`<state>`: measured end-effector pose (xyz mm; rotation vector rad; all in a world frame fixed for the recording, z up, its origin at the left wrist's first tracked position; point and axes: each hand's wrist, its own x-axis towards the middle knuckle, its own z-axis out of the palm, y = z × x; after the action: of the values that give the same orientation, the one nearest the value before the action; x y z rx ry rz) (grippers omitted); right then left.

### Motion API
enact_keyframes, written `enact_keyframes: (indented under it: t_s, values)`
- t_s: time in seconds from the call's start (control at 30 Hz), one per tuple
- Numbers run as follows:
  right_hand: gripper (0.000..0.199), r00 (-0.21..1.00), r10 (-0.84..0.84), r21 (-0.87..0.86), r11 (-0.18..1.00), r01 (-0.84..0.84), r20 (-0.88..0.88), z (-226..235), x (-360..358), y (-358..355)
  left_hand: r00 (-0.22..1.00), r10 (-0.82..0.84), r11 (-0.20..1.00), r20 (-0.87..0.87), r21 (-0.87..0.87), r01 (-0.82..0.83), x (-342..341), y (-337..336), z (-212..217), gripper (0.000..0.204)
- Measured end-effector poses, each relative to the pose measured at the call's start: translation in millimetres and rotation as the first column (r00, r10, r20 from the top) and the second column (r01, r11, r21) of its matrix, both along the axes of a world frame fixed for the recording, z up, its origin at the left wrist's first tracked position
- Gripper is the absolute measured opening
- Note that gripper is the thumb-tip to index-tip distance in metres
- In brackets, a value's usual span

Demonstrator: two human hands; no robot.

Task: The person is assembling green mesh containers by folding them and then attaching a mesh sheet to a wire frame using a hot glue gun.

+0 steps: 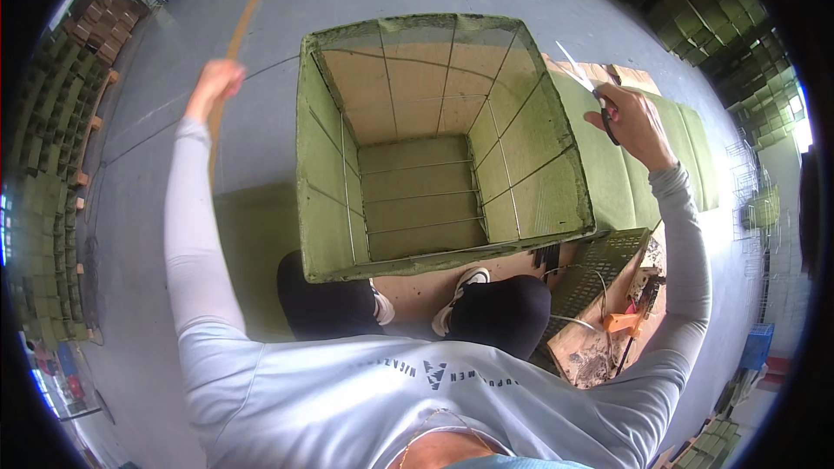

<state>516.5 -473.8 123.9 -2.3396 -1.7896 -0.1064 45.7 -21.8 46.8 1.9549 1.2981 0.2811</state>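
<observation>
An open-topped green fabric box (530,200) with a thin wire grid inside stands in front of me, above my knees. Its far side is see-through mesh, and cardboard-coloured material shows behind it. To the right of the box, my right hand (634,122) is closed round the dark handles of a pair of scissors (574,67). The pale blades point up and away, to the left. Out to the left of the box, my left hand (216,85) is raised and closed, slightly blurred. Whether anything is in its fingers is hidden.
Green fabric (686,152) lies to the right of the box. Near my right knee are a perforated green tray (591,274) and an orange-handled tool (620,322) with a cable on a stained board (578,352). Stacked green boxes (42,226) line both sides.
</observation>
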Motion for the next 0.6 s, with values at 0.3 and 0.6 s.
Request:
enact_keyframes:
  t_s: [0.3,0.6]
  values:
    - [0.034,0.97,0.118,0.075,0.992,-0.104,-0.21,-24,-39,44,0.777,0.274,0.926,0.567,-0.374,-0.053,257,-105,-82,0.026]
    - [0.033,0.966,0.094,0.052,0.995,-0.084,-0.241,-34,-27,15,0.487,0.578,0.671,0.655,-0.042,-0.74,339,-153,-138,0.041]
